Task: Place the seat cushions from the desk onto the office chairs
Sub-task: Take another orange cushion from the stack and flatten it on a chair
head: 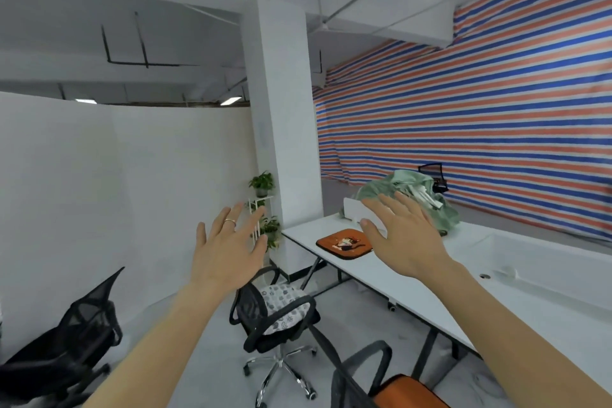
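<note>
An orange cushion with a cartoon print (pixel 344 243) lies flat on the long white desk (pixel 390 278) near its far end. A black mesh office chair (pixel 265 315) stands beside the desk with a white patterned cushion (pixel 284 303) on its seat. The nearest chair (pixel 357 374) at the bottom carries an orange cushion (pixel 407 391). A third black chair (pixel 63 351) at the lower left has a bare seat. My left hand (pixel 228 245) and my right hand (pixel 400 235) are both raised, fingers spread, holding nothing, the right one just above the desk's orange cushion.
A green bundle of cloth (pixel 414 199) and a white board (pixel 361 214) lie at the desk's far end. A white pillar (pixel 284 109) and a plant stand with potted plants (pixel 263 205) stand behind. A striped tarpaulin (pixel 496 126) covers the right wall. Another chair (pixel 435 177) stands far back.
</note>
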The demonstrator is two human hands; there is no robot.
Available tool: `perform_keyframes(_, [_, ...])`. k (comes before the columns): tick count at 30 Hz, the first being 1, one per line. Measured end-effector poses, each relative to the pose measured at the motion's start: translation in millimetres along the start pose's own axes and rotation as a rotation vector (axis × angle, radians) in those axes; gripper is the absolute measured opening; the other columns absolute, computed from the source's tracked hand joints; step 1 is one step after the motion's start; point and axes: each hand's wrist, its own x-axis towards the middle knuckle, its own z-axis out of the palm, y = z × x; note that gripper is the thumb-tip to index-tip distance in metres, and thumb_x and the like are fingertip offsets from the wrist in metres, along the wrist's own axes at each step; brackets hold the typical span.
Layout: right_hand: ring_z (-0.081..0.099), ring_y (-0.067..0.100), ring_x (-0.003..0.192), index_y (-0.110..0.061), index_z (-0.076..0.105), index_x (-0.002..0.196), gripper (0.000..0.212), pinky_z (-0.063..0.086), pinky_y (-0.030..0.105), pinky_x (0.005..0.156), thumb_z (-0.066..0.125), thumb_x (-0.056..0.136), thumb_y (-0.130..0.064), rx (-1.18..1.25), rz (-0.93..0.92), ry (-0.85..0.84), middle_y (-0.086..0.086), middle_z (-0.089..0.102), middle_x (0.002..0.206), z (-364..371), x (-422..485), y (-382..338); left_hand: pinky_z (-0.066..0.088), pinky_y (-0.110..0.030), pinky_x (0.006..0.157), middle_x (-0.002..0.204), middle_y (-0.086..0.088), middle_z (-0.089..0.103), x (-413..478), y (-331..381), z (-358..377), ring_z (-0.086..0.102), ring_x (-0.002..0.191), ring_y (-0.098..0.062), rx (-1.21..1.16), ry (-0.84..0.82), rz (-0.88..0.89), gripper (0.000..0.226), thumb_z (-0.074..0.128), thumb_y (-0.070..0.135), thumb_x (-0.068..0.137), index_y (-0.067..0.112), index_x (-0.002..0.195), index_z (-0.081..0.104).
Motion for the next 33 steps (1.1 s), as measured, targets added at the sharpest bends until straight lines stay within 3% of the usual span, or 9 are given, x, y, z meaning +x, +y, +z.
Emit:
perform_keyframes(13, [0.007, 0.020, 0.153, -0.043, 0.033, 0.151, 0.051, 0.012, 0.049, 0.123, 0.032, 0.102, -0.053, 0.060, 0.069, -0.022, -0.008, 0.026, 0.163, 193, 206, -16, 0.007, -0.051, 0.122, 0.166, 0.008, 0.007, 193, -145, 154, 0.000, 0.152, -0.015, 0.035, -0.062, -0.031, 0.056, 0.025, 0.056, 0.100, 0.051, 0.153, 0.010])
perform_keyframes(24, [0.011, 0.025, 0.153, -0.044, 0.035, 0.150, 0.051, 0.013, 0.051, 0.122, 0.033, 0.101, -0.056, -0.102, 0.168, -0.118, -0.005, 0.029, 0.162, 354, 340, 4, 0.002, -0.051, 0.121, 0.166, 0.007, 0.004, 361, -232, 328, -0.003, 0.152, -0.015, -0.078, -0.190, 0.016, 0.056, 0.026, 0.053, 0.101, 0.048, 0.155, 0.008])
perform_keyframes(33, [0.006, 0.021, 0.153, -0.046, 0.031, 0.151, 0.052, 0.011, 0.046, 0.124, 0.029, 0.100, -0.059, -0.225, 0.422, -0.169, -0.009, 0.026, 0.163, 438, 411, 55, 0.007, -0.054, 0.121, 0.166, 0.005, 0.006, 518, -232, 490, -0.001, 0.152, -0.018, -0.223, -0.393, 0.180, 0.058, 0.027, 0.054, 0.100, 0.047, 0.155, 0.009])
